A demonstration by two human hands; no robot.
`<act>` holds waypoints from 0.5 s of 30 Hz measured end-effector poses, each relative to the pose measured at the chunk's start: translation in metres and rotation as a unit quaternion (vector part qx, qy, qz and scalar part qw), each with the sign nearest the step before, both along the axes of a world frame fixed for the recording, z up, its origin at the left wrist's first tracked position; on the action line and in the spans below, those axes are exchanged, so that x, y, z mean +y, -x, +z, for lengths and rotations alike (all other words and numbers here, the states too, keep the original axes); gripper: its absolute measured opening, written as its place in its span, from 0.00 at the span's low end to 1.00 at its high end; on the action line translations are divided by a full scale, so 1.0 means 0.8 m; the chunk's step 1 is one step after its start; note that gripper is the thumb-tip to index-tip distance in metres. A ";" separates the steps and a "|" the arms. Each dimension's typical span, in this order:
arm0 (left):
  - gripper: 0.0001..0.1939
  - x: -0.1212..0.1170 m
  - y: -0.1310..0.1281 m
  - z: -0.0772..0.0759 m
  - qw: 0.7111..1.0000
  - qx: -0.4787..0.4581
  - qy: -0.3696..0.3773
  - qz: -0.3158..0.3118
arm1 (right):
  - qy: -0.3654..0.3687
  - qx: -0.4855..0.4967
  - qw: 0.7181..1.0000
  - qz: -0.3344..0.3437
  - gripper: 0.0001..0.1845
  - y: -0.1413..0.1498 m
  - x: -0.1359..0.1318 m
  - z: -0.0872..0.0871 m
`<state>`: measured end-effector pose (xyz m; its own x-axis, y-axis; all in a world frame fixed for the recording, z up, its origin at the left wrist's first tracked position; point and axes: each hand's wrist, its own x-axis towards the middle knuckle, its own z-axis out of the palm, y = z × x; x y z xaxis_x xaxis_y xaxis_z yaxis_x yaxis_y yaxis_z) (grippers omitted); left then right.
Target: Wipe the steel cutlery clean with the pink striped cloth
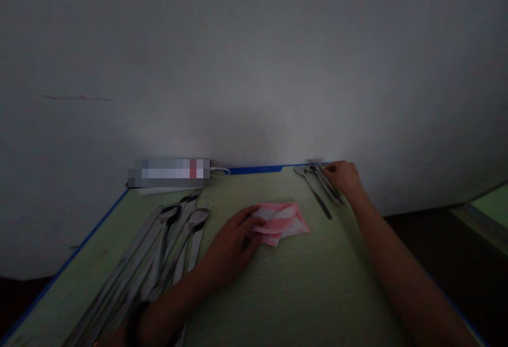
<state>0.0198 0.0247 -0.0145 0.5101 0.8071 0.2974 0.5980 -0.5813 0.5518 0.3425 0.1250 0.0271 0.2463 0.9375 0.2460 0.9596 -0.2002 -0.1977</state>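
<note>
- Where our left hand [234, 238] lies flat on the green table [309, 294], its fingers rest loosely spread on the near edge of a folded pink cloth [282, 222]; a heap of long metal utensils [159, 252] lies just to its left.
- Our right hand [344, 177] reaches far ahead, fingers curled over a small bundle of spoons [319, 185]; we cannot tell whether it pinches them.
- A white box [169, 173] sits beyond the left hand, against the wall.
</note>
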 end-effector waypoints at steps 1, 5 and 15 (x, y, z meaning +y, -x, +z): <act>0.14 0.000 0.000 0.000 1.000 -0.003 -0.002 0.000 | 0.004 -0.009 1.000 -0.003 0.15 0.001 0.000 -0.002; 0.13 0.001 0.000 -0.001 1.000 -0.006 -0.003 -0.002 | 0.041 -0.048 0.998 -0.001 0.16 0.004 0.003 -0.011; 0.14 0.002 0.000 -0.002 1.000 0.000 -0.005 -0.006 | 0.091 -0.077 0.992 0.035 0.16 0.006 0.006 -0.020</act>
<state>0.0198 0.0264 -0.0157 0.5204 0.7973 0.3057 0.5906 -0.5946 0.5455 0.3375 0.1295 0.0109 0.1524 0.9833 0.1000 0.9883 -0.1516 -0.0149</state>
